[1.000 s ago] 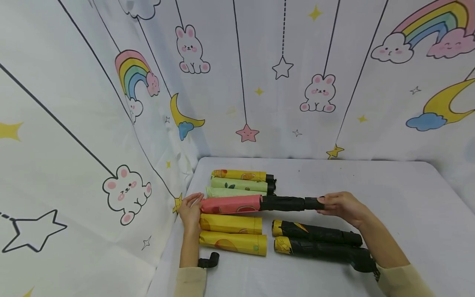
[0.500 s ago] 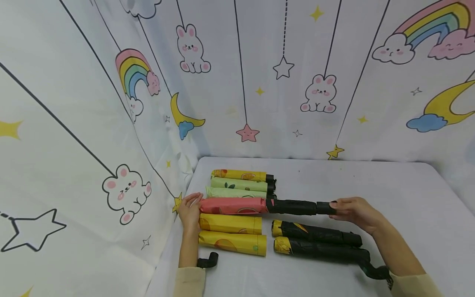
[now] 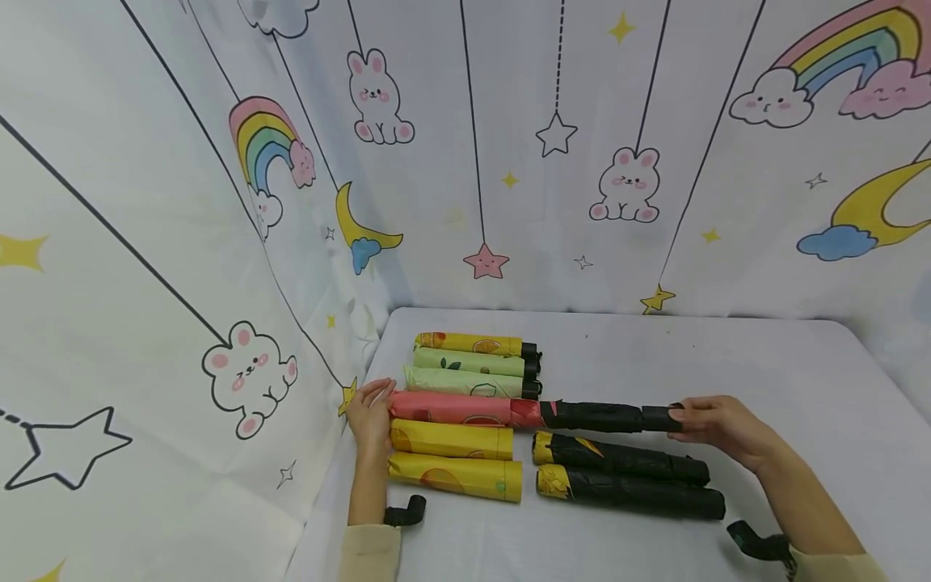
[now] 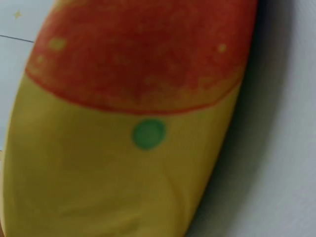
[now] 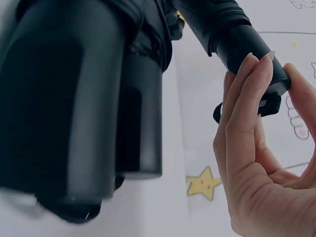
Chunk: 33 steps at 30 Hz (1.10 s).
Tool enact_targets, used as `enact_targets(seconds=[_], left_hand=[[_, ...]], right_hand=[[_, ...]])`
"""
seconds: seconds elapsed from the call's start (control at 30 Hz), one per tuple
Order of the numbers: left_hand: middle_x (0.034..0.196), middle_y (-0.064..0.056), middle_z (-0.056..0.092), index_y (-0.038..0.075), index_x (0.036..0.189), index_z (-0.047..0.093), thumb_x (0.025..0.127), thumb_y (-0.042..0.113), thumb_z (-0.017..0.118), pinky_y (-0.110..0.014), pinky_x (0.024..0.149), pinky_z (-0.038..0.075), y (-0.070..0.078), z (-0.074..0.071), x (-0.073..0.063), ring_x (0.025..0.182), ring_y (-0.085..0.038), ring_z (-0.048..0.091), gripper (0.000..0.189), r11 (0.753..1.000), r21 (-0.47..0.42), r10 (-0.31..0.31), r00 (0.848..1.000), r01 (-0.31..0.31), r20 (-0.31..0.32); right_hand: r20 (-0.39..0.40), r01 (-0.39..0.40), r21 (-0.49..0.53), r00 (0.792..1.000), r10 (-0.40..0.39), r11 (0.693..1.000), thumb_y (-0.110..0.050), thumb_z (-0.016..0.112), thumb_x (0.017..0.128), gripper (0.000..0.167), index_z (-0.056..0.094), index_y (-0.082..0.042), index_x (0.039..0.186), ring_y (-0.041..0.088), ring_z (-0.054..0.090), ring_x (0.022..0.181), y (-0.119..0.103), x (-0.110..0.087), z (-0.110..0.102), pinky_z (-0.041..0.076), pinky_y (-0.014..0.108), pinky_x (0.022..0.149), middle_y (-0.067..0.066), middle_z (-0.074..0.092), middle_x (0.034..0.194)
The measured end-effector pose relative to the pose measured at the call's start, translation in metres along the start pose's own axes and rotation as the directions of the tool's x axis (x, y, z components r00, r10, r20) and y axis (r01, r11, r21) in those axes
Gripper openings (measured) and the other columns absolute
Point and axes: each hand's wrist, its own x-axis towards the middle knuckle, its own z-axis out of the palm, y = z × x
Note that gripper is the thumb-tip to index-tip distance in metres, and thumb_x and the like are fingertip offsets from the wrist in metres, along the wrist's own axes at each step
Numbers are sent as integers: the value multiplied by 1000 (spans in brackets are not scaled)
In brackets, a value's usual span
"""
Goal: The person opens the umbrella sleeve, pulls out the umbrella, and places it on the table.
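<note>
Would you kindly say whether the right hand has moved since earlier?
Yes, in the head view the right hand has moved right and slightly down, away from the pink star.

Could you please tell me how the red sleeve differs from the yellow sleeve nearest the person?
The red sleeve has a black folded umbrella sticking out of its right end; the nearest yellow sleeve has nothing sticking out. The left hand is at the red sleeve's left end, while no hand holds the nearest yellow sleeve. Both are long, printed covers.
</note>
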Motion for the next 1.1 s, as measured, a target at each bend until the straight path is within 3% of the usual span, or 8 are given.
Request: enact_targets(seconds=[0.27,0.47,0.57,0.67,0.77,0.87,0.93,1.1], left_hand=[[138,-23,62,-6,137,56,98,-13,57,-21,83,59,-2,-2,2,129,-29,64,39,1000,23,-7,1000,7,-8],[136,-22,64,-5,135,57,97,-14,57,-16,66,54,-3,-2,3,126,-27,66,40,1000,27,-7,999,8,-34],[135,-23,65,-6,135,57,97,-15,57,-16,64,52,-2,-2,2,125,-27,67,39,999,34,1,999,1,-37],[135,-24,64,-7,134,57,96,-15,57,-17,68,55,-2,-2,1,125,-29,66,39,999,34,8,999,-7,-32],[135,-24,64,-7,133,58,97,-14,58,-18,73,57,-2,-2,1,125,-29,66,37,999,40,17,999,-15,-29],[135,-24,64,-6,133,59,97,-14,58,-17,74,57,-2,-2,0,125,-29,66,36,999,46,22,999,-21,-26],[135,-24,64,-6,133,59,97,-13,58,-16,73,57,-2,-2,0,125,-29,66,36,999,50,22,999,-21,-23],[135,-23,64,-6,134,58,97,-14,57,-15,66,54,-3,-2,1,125,-27,67,38,999,48,17,1000,-16,-19]], right_hand=[[10,-1,21,1000,1,1000,-1,48,108,27,73,-6,100,17,73,102,7,-12,-10,59,37,94,-5,67,94],[16,-5,54,1000,5,999,1,48,108,30,77,-8,108,19,75,102,13,-20,-19,60,36,94,-4,73,101],[30,0,63,1000,-2,998,3,48,107,30,76,-7,114,21,75,104,16,-22,-23,59,36,94,-1,75,107],[17,-19,24,1000,19,1000,1,50,107,27,72,1,123,25,75,106,18,-23,-25,59,34,94,1,76,115],[-38,-61,-93,998,58,994,-5,55,107,35,59,17,133,30,75,107,18,-24,-24,59,30,92,6,75,121],[-127,-130,-245,987,101,961,-15,63,105,58,43,27,140,31,76,105,17,-22,-19,60,32,90,17,72,125],[-183,-176,-347,976,118,921,-21,67,103,68,39,28,141,29,76,102,15,-21,-14,60,41,91,24,71,125],[-287,-249,-568,953,95,784,-29,73,99,61,58,17,135,26,78,92,6,-17,0,56,61,90,25,74,118]])
